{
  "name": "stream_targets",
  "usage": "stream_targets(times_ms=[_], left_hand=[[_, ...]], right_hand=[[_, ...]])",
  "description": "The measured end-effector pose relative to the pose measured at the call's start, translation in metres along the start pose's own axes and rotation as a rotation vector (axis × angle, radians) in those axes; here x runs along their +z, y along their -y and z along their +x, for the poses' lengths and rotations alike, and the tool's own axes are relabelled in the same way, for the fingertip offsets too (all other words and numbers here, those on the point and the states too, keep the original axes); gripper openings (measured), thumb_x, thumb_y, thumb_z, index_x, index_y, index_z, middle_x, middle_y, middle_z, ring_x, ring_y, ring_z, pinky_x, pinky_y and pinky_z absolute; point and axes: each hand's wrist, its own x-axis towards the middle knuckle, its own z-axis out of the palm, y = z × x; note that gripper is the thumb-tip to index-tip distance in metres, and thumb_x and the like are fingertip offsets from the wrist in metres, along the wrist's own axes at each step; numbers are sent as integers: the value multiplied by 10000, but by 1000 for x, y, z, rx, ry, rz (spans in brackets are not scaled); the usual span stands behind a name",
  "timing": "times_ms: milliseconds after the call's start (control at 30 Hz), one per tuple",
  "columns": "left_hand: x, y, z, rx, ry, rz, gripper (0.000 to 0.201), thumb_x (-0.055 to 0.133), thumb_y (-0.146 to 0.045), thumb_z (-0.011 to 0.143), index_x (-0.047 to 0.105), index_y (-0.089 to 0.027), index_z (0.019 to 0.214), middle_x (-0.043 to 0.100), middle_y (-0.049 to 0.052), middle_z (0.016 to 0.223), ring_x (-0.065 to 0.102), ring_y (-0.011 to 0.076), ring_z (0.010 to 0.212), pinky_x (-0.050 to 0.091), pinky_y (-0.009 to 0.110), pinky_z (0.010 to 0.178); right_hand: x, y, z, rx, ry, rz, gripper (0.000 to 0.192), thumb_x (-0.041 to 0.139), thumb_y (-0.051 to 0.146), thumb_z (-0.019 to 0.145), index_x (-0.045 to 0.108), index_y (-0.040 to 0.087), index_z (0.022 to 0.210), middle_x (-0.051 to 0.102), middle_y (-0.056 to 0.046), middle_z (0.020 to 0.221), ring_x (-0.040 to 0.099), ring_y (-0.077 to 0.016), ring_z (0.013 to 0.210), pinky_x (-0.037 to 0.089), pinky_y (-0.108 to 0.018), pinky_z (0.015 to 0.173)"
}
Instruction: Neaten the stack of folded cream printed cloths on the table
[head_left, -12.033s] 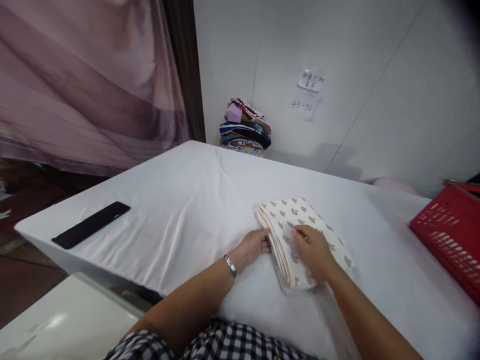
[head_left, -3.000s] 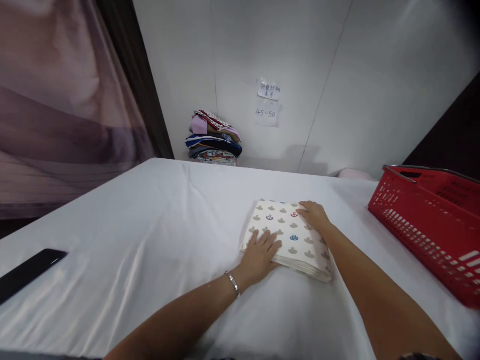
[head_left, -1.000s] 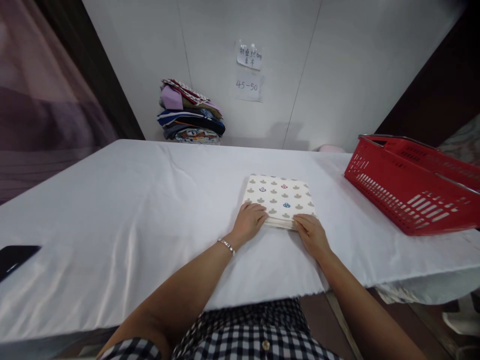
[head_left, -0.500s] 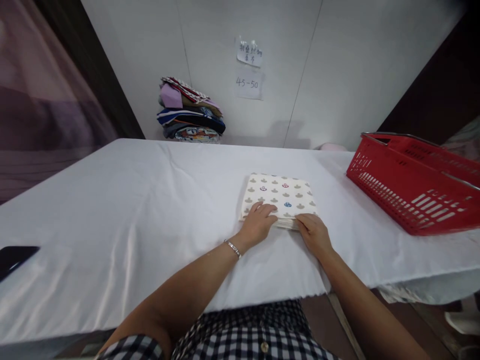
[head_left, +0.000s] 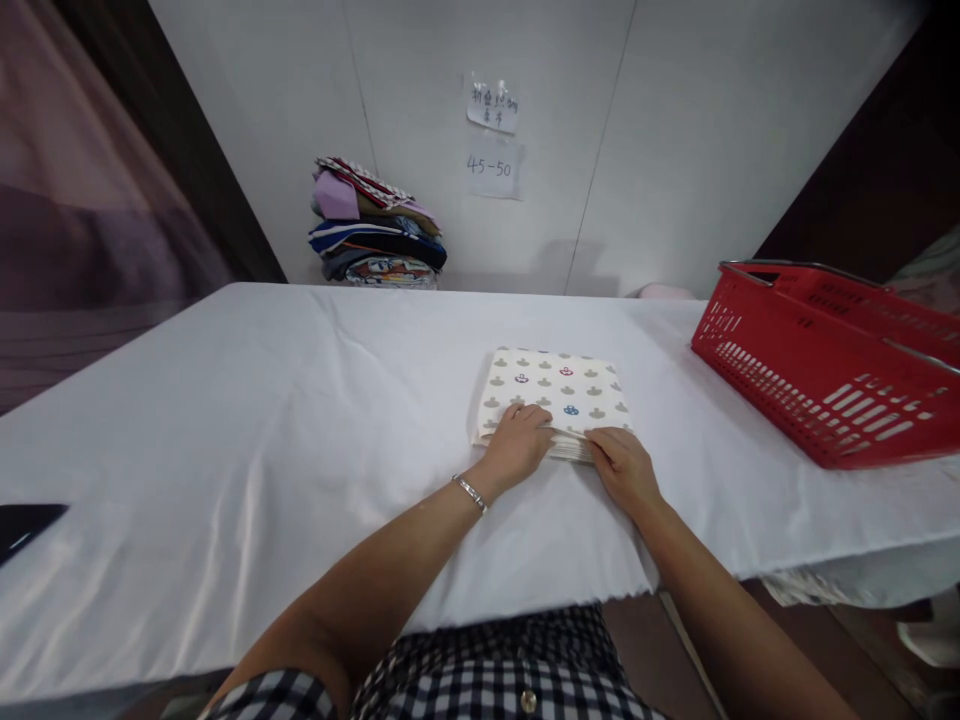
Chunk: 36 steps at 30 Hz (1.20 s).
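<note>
A folded cream cloth (head_left: 544, 385) with grey, red and blue anchor-like prints lies flat on the white-covered table, its layers stacked along the near edge. My left hand (head_left: 519, 440), with a silver bracelet on the wrist, closes on the near edge toward the left corner, fingers on top and thumb at the edge. Near the right corner, my right hand (head_left: 621, 462) pinches the same edge. Between the hands the top layer is slightly raised from the layers beneath. The undersides of my fingers are hidden.
A red plastic basket (head_left: 817, 370) stands on the right of the table (head_left: 337, 420). Several folded fabrics (head_left: 379, 230) are piled at the back against the wall, below and left of two paper signs (head_left: 493, 140). A dark flat object (head_left: 30, 525) lies at the left edge.
My left fingers have drawn in closer on the near edge, and the top layer there is lifted a little. The view has shifted slightly; the cloth stays in place.
</note>
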Motion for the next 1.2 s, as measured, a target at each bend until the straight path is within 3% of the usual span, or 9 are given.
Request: stream_targets(times_ms=[133,333,700,1033,1200], left_hand=[[1,-2,3,22,-4,21,224,434,-117,883,601,-170,744,575,27,1020,481,172,993,356,357,924],[3,-5,-2,77,-83,-1,191,406,-65,864,568,-157,822,550,45,1049,451,176,1043,363,338,940],[6,-7,-3,-12,-26,-34,184,339,-112,908,484,-170,812,550,27,802,496,160,775,392,334,841],[4,-7,0,-63,-2,-60,194,337,-103,898,471,-182,781,547,19,748,505,163,731,394,329,805],[4,-8,0,-63,-3,-53,189,345,-117,903,481,-182,788,558,24,765,510,168,751,398,329,800]], right_hand=[[1,-1,-1,-18,3,-12,203,465,207,900,615,207,1036,661,-52,965,583,-195,888,463,-367,792],[1,0,0,-34,-6,-9,207,472,172,893,603,188,1052,658,-59,973,574,-197,906,459,-367,804],[0,5,-1,-91,54,-16,266,481,194,884,571,196,1134,621,-79,1074,545,-217,994,426,-395,842],[0,11,4,-57,92,-113,237,449,210,911,571,189,1112,629,-70,1039,537,-213,963,388,-369,840],[2,10,5,1,46,-178,215,480,242,897,574,177,1080,622,-78,990,515,-220,911,384,-356,801]])
